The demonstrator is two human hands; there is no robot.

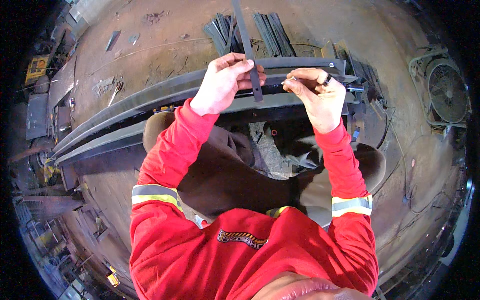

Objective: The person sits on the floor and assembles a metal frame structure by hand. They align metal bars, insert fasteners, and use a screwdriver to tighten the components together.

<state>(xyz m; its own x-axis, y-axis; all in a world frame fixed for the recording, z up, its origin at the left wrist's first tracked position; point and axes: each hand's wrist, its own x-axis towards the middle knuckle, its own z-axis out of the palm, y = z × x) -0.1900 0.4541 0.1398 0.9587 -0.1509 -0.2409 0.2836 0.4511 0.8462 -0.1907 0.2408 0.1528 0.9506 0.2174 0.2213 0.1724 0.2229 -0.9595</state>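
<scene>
My left hand (pixel 220 82) is closed around a narrow, dark flat metal bar (pixel 244 32) near its lower end. The bar stands nearly upright in the view, leaning slightly, and its far end runs past the top edge. A small hole shows close to the lower end. To the right of the bar, my right hand (pixel 320 97) pinches a tiny object (pixel 293 78) between thumb and fingertips, too small to name. The two hands are apart, held above long metal beams (pixel 170 87). A dark ring (pixel 327 79) is on a right finger.
Two stacks of dark flat bars, one left (pixel 218 37) and one right (pixel 274 35), lie on the floor beyond the beams. A large fan (pixel 446 92) stands at far right. Cables trail over the floor there. A yellow box-like machine (pixel 37 69) and scrap sit at left.
</scene>
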